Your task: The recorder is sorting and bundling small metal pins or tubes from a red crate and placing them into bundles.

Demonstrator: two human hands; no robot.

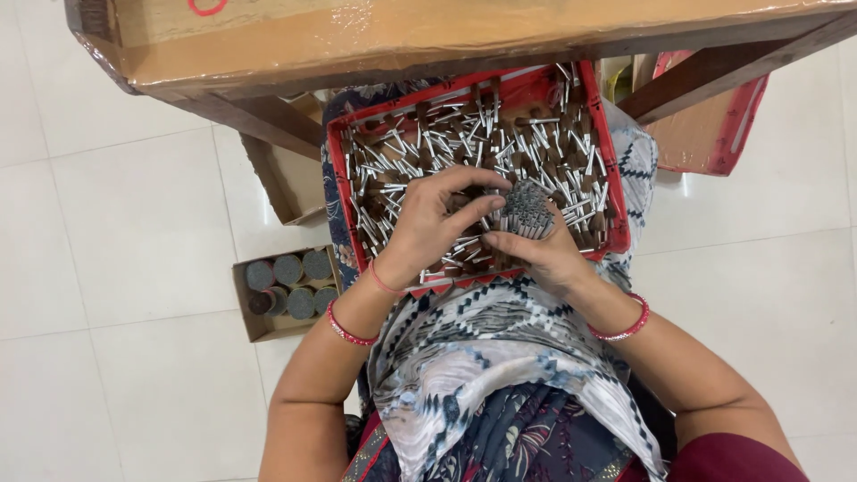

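A red tray (338, 170) rests on my lap, filled with several small loose silver and brown sticks (428, 143). My right hand (544, 250) holds a round bundle of these sticks (527, 210) upright over the tray's near side. My left hand (433, 223) reaches across, its fingertips touching the left side of the bundle, with a stick or two pinched between them. Both wrists carry red bangles.
A small cardboard box (243, 308) holding several finished round bundles sits on the white tiled floor to my left. A cardboard-covered table top (428, 36) on wooden legs stands ahead. More cardboard (714, 125) leans at the right.
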